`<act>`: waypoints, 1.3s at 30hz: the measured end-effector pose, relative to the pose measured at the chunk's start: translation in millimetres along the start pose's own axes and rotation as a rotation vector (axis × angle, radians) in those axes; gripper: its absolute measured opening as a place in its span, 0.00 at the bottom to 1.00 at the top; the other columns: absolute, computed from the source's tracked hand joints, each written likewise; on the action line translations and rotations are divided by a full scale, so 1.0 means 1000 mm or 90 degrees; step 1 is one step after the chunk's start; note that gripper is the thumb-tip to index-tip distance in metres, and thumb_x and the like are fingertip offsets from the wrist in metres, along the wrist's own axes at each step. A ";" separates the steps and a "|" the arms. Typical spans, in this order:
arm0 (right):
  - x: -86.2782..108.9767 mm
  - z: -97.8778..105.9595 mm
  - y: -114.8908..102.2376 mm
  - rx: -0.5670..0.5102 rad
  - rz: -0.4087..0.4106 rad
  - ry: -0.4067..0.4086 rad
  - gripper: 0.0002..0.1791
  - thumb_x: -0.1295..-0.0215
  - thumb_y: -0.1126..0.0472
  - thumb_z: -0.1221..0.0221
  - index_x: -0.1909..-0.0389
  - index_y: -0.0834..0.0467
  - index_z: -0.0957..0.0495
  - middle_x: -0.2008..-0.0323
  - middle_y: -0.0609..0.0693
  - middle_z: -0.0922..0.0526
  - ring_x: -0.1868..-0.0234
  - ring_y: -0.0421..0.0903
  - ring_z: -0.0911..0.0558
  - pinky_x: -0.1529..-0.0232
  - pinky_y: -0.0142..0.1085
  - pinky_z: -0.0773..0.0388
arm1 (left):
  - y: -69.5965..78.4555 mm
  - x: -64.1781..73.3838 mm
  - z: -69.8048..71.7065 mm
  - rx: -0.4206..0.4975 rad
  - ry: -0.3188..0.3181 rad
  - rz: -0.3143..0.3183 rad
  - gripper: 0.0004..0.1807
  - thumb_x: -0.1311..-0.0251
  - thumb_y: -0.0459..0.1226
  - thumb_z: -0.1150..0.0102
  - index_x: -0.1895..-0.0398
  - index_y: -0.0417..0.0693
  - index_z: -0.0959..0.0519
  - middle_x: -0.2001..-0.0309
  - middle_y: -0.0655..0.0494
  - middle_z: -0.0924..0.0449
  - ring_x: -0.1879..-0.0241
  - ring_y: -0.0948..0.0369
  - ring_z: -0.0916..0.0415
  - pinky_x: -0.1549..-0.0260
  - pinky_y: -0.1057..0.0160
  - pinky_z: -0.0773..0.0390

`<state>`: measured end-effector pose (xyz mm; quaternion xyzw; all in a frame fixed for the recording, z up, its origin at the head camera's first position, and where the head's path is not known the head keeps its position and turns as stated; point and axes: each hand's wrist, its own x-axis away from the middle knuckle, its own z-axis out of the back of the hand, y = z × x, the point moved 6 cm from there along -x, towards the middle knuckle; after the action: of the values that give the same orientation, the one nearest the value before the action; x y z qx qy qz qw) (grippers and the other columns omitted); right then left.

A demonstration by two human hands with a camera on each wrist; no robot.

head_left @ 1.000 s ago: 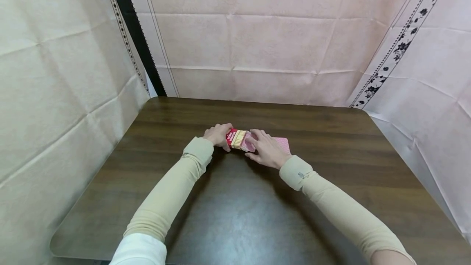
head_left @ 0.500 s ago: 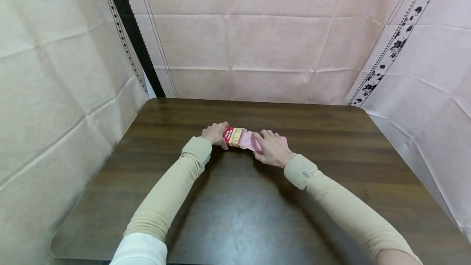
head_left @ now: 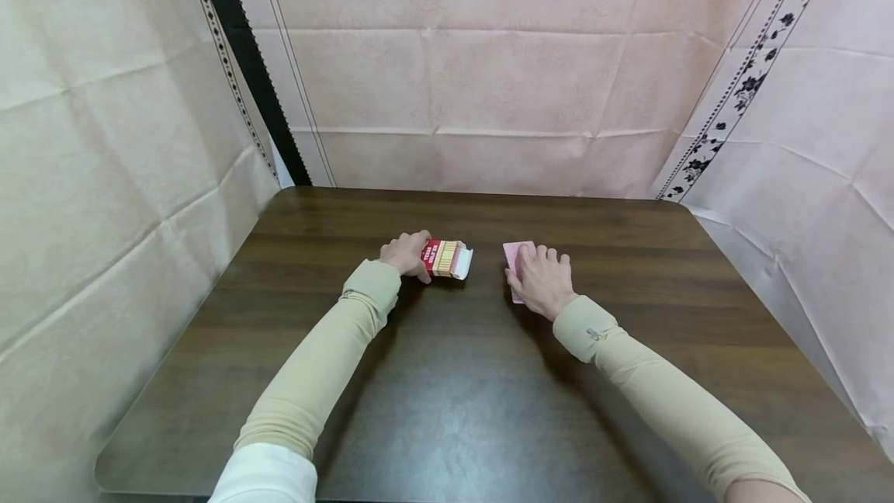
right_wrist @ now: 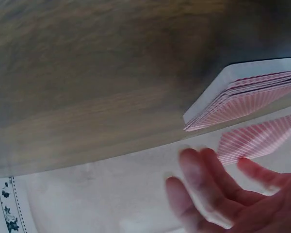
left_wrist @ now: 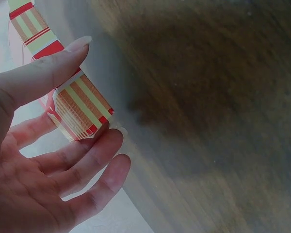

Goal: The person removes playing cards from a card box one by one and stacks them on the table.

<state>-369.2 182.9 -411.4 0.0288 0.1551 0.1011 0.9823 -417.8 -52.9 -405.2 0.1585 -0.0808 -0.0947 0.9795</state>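
My left hand [head_left: 407, 254] grips the left end of a red card box [head_left: 443, 258] with yellow-and-tan stripes. A white end of the box faces right. In the left wrist view, the thumb lies across the box [left_wrist: 87, 102] and the fingers are bent beneath it. Further right, my right hand [head_left: 543, 279] holds pink-backed playing cards [head_left: 515, 251], apart from the box. The right wrist view shows a thick stack of cards [right_wrist: 242, 94] and a separate pink patterned part [right_wrist: 254, 141] at a fingertip; the thumb is mostly out of frame there.
Both hands are over a dark brown wooden table [head_left: 447, 379] with rounded corners. Pale cloth [head_left: 503, 84] hangs behind it and along both sides, with a black flowered border [head_left: 747, 91] at the right.
My right hand has moved right, drawing the cards out of the box and away from it. The cards now lie more crosswise. The left hand and box have shifted slightly left.
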 end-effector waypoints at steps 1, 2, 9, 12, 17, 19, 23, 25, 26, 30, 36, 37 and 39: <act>0.001 0.000 0.001 0.010 -0.008 -0.003 0.27 0.34 0.40 0.50 0.53 0.60 0.31 0.63 0.64 0.22 0.59 0.62 0.22 0.56 0.54 0.29 | 0.000 0.000 0.000 0.001 0.004 -0.001 0.45 0.59 0.40 0.23 0.35 0.52 0.36 0.44 0.46 0.26 0.49 0.49 0.27 0.48 0.46 0.27; 0.002 -0.001 0.002 0.018 -0.015 -0.007 0.27 0.34 0.40 0.50 0.53 0.61 0.31 0.63 0.64 0.21 0.59 0.62 0.22 0.56 0.54 0.30 | 0.000 0.000 0.001 0.003 0.008 -0.002 0.45 0.59 0.40 0.23 0.35 0.52 0.36 0.44 0.46 0.26 0.49 0.49 0.27 0.49 0.46 0.27; 0.006 -0.007 0.000 0.050 -0.034 -0.038 0.29 0.34 0.38 0.52 0.51 0.62 0.28 0.63 0.66 0.20 0.61 0.63 0.21 0.57 0.55 0.30 | 0.001 0.000 0.002 0.007 0.026 -0.004 0.45 0.58 0.40 0.23 0.35 0.53 0.36 0.45 0.45 0.25 0.50 0.49 0.26 0.51 0.46 0.25; 0.005 -0.010 -0.003 0.047 -0.034 -0.060 0.31 0.33 0.38 0.53 0.47 0.61 0.28 0.61 0.67 0.20 0.59 0.63 0.21 0.56 0.56 0.30 | -0.001 0.002 0.003 0.008 0.030 -0.002 0.45 0.58 0.40 0.23 0.35 0.53 0.36 0.44 0.45 0.25 0.49 0.49 0.26 0.51 0.46 0.25; 0.005 -0.013 -0.006 0.051 -0.031 -0.096 0.33 0.32 0.35 0.55 0.46 0.60 0.28 0.58 0.67 0.21 0.58 0.63 0.21 0.54 0.57 0.32 | -0.003 0.005 0.006 0.019 0.047 0.001 0.45 0.59 0.39 0.23 0.35 0.53 0.36 0.45 0.45 0.24 0.49 0.49 0.25 0.53 0.46 0.24; 0.005 -0.013 -0.007 0.054 -0.033 -0.102 0.35 0.32 0.33 0.57 0.47 0.60 0.28 0.58 0.67 0.22 0.58 0.64 0.22 0.56 0.57 0.31 | -0.002 0.005 0.007 0.016 0.056 0.001 0.45 0.60 0.39 0.22 0.35 0.54 0.35 0.45 0.45 0.24 0.50 0.49 0.25 0.54 0.46 0.24; 0.003 -0.005 -0.009 0.058 -0.022 -0.066 0.36 0.33 0.31 0.58 0.49 0.60 0.27 0.57 0.65 0.24 0.57 0.62 0.23 0.58 0.56 0.29 | 0.000 0.004 0.006 0.000 0.064 -0.010 0.45 0.61 0.39 0.21 0.36 0.55 0.34 0.46 0.45 0.23 0.50 0.49 0.24 0.56 0.46 0.23; 0.001 0.003 -0.015 0.034 0.013 -0.026 0.33 0.32 0.33 0.56 0.49 0.60 0.27 0.56 0.64 0.26 0.56 0.62 0.25 0.57 0.55 0.29 | 0.003 0.004 0.004 -0.002 0.062 -0.016 0.45 0.62 0.39 0.21 0.36 0.55 0.33 0.46 0.46 0.23 0.51 0.49 0.24 0.56 0.47 0.23; -0.001 0.007 -0.019 0.017 0.042 -0.004 0.31 0.31 0.36 0.55 0.47 0.59 0.28 0.54 0.63 0.27 0.55 0.61 0.25 0.57 0.54 0.29 | 0.004 0.004 0.004 0.000 0.060 -0.018 0.45 0.62 0.40 0.21 0.36 0.55 0.33 0.46 0.46 0.23 0.51 0.50 0.24 0.56 0.47 0.23; -0.005 0.022 -0.044 -0.067 0.181 0.044 0.23 0.33 0.48 0.47 0.41 0.55 0.28 0.49 0.61 0.27 0.52 0.59 0.25 0.55 0.51 0.27 | 0.007 0.006 0.005 0.008 0.061 -0.020 0.45 0.63 0.39 0.20 0.37 0.56 0.32 0.46 0.48 0.23 0.51 0.50 0.24 0.56 0.47 0.23; -0.010 0.022 -0.072 -0.084 0.266 -0.016 0.31 0.38 0.52 0.42 0.32 0.49 0.33 0.36 0.63 0.33 0.42 0.60 0.25 0.46 0.54 0.25 | 0.007 0.010 0.011 0.006 0.059 -0.012 0.45 0.65 0.37 0.20 0.38 0.59 0.30 0.46 0.50 0.22 0.51 0.51 0.24 0.54 0.48 0.24; -0.010 0.020 -0.074 -0.082 0.271 -0.031 0.32 0.38 0.51 0.42 0.32 0.49 0.33 0.33 0.64 0.36 0.39 0.60 0.27 0.43 0.55 0.26 | 0.007 0.011 0.011 0.006 0.055 -0.012 0.45 0.65 0.37 0.20 0.38 0.59 0.30 0.46 0.50 0.23 0.51 0.51 0.24 0.54 0.48 0.24; -0.012 0.018 -0.079 -0.084 0.278 -0.054 0.30 0.39 0.52 0.41 0.35 0.50 0.31 0.29 0.65 0.42 0.38 0.62 0.28 0.42 0.57 0.28 | 0.009 0.013 0.013 0.008 0.048 -0.018 0.45 0.65 0.36 0.20 0.38 0.60 0.30 0.46 0.50 0.23 0.50 0.51 0.25 0.54 0.47 0.24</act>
<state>-360.3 102.6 -397.6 0.0016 0.0964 0.3198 0.9426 -406.1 -51.1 -388.4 0.1690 -0.0422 -0.1020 0.9794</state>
